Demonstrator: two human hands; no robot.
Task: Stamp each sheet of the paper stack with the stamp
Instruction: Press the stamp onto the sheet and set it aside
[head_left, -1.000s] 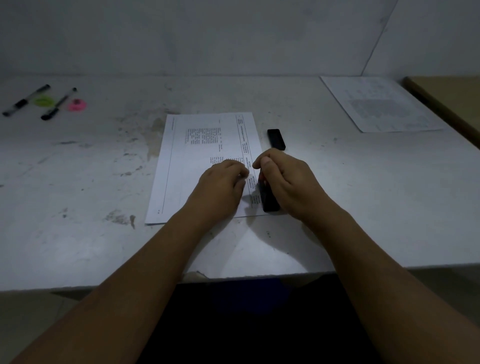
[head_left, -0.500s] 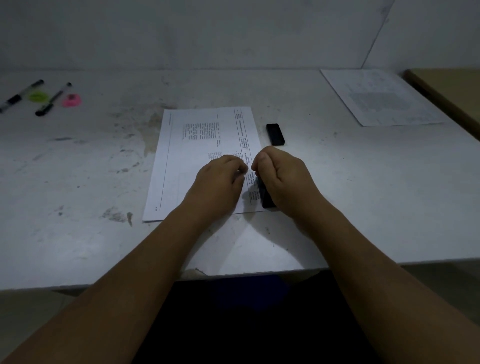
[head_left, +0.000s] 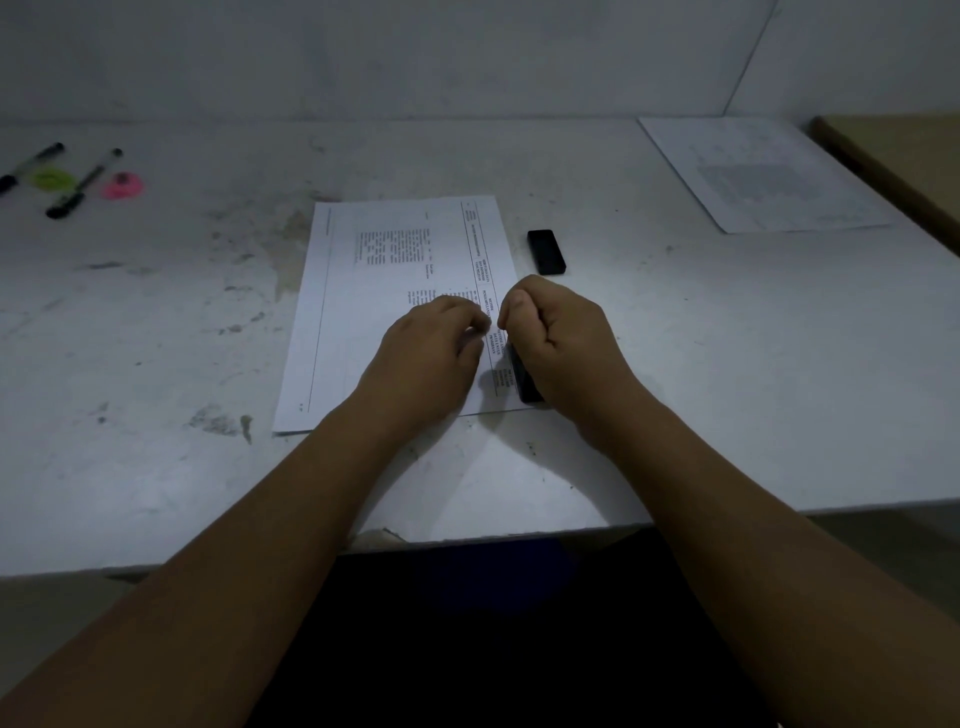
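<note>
A stack of printed paper (head_left: 374, 312) lies in the middle of the white table (head_left: 727, 389). My right hand (head_left: 566, 343) grips a black stamp (head_left: 525, 382) and holds it down on the top sheet near its right edge; only the stamp's near end shows below my fist. My left hand (head_left: 431, 353) rests on the sheet just left of the stamp, its fingers loosely curled and the fingertips pressing on the paper. A small black cap (head_left: 545, 252) lies on the table just beyond my right hand.
A separate printed sheet (head_left: 763, 176) lies at the back right, next to a brown wooden surface (head_left: 904, 156). At the back left are two black pens (head_left: 83, 182), a green disc (head_left: 52, 179) and a pink disc (head_left: 122, 185). The table's front edge runs close to me.
Both hands stay in almost the same place on the paper; the right hand keeps the stamp pressed down. Only the view has shifted slightly.
</note>
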